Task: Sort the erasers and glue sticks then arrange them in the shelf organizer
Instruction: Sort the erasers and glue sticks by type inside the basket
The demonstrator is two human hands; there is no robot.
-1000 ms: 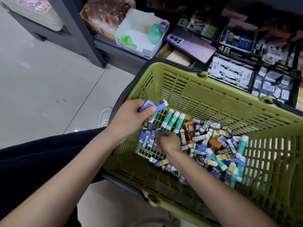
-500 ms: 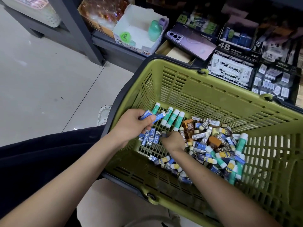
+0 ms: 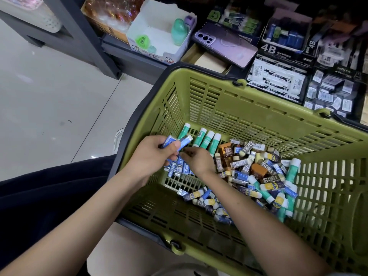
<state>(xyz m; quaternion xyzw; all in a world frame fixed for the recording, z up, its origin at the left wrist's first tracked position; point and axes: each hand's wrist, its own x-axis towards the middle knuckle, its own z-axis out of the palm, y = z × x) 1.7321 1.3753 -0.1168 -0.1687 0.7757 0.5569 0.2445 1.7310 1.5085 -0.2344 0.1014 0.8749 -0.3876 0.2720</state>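
I get soft, even light, seemingly from overhead. The pale floor (image 3: 49, 96) carries faint glare, and the green basket (image 3: 258, 120) reads bright and sharp. The display boxes (image 3: 338, 36) at top right sink into dim, smeared blur. Wide-angle distortion bows the frame edges and stretches whatever lies near them.

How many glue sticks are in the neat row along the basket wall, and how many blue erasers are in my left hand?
glue sticks in the row: 4
blue erasers showing in the left hand: 2
Total: 6
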